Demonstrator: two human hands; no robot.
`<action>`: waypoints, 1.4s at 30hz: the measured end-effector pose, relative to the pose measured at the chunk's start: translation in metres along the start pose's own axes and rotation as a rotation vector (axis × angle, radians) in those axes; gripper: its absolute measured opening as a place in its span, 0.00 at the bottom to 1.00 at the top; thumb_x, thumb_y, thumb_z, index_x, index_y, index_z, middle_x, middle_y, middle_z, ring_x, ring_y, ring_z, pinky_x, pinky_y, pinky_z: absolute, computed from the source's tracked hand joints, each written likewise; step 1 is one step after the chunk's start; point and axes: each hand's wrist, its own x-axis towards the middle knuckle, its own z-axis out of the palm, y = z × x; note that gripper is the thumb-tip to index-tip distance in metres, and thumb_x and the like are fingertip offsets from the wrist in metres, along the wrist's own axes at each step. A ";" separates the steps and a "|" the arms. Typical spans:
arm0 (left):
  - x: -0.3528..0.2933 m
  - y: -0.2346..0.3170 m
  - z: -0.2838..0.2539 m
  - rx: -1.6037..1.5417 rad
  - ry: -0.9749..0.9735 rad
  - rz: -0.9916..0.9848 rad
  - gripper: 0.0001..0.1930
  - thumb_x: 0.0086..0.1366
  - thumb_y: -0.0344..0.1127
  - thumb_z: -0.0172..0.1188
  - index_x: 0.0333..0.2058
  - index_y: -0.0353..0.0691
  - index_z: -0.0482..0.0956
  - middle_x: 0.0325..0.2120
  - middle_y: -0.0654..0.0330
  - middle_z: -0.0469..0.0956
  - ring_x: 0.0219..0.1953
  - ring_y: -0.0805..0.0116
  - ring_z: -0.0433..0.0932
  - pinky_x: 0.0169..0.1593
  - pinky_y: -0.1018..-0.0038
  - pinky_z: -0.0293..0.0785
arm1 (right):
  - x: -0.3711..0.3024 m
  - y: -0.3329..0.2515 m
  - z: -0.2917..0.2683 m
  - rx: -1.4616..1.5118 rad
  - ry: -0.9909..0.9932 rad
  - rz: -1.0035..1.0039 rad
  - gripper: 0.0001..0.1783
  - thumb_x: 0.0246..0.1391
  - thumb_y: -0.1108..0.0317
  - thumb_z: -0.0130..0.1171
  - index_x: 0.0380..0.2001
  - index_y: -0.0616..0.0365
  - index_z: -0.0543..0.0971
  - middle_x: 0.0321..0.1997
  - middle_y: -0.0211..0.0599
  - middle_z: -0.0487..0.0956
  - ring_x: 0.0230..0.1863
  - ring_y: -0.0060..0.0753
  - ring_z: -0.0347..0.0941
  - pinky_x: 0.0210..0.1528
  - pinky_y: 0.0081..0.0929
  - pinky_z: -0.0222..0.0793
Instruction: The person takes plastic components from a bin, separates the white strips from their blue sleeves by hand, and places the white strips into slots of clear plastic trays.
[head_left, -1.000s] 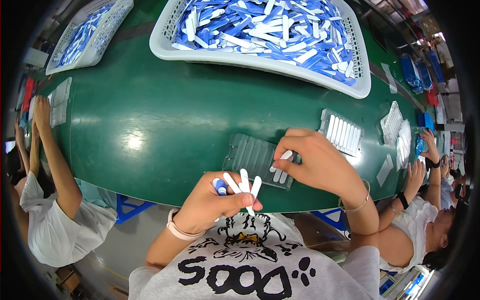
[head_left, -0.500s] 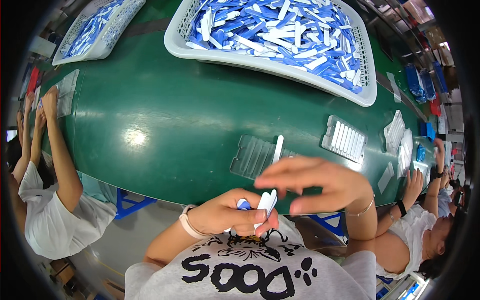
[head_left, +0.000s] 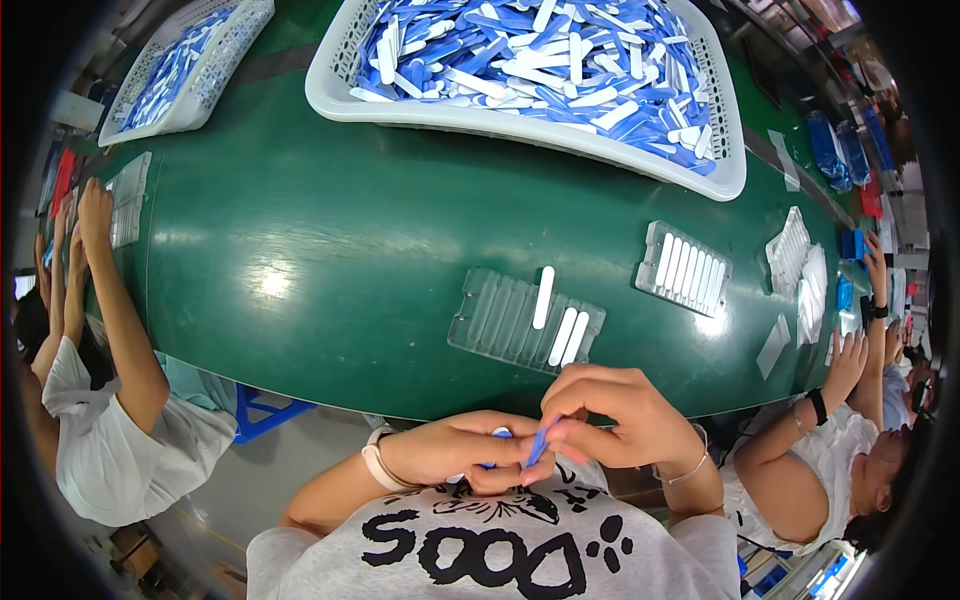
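Observation:
Low in front of my shirt, my left hand [head_left: 440,455] is closed around a few flat, round-ended blue-and-white sticks [head_left: 500,434]. Against its fingertips, my right hand [head_left: 620,415] pinches one stick, whose blue side [head_left: 540,445] shows. How many sticks the left hand holds is hidden by its fingers. Just beyond my hands lies a clear slotted plastic tray [head_left: 490,310]. Two white sticks [head_left: 568,336] sit in slots at its right end. Another white stick [head_left: 543,297] lies near its middle, sticking out past the far edge.
A big white basket [head_left: 520,120] heaped with blue-and-white sticks stands at the back, a second basket [head_left: 180,125] far left. A tray filled with white sticks [head_left: 690,268] lies to the right. People work on both sides, one person's hand [head_left: 848,360] at the right.
My right hand has come down from over the tray to my left hand and now pinches a stick with its blue side showing. Two white sticks in the tray are uncovered.

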 end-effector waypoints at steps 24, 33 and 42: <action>-0.006 0.017 0.007 0.437 0.493 0.206 0.17 0.73 0.38 0.40 0.48 0.31 0.71 0.30 0.57 0.78 0.14 0.84 0.52 0.19 0.83 0.51 | 0.056 0.029 -0.036 -0.503 0.267 0.197 0.06 0.47 0.72 0.64 0.30 0.60 0.81 0.31 0.32 0.77 0.27 0.25 0.66 0.30 0.22 0.64; -0.007 0.019 0.006 0.384 0.632 0.190 0.16 0.72 0.41 0.46 0.45 0.37 0.78 0.14 0.76 0.58 0.16 0.87 0.52 0.22 0.84 0.49 | 0.039 0.021 -0.019 -0.535 0.254 0.243 0.16 0.46 0.66 0.66 0.39 0.59 0.78 0.37 0.37 0.75 0.41 0.38 0.70 0.42 0.31 0.67; -0.010 0.018 -0.004 0.412 0.688 0.326 0.15 0.70 0.39 0.50 0.38 0.31 0.79 0.10 0.73 0.62 0.12 0.87 0.52 0.18 0.83 0.49 | 0.038 0.014 -0.019 -0.541 0.290 0.309 0.17 0.43 0.67 0.69 0.37 0.60 0.79 0.32 0.37 0.76 0.34 0.36 0.72 0.37 0.29 0.69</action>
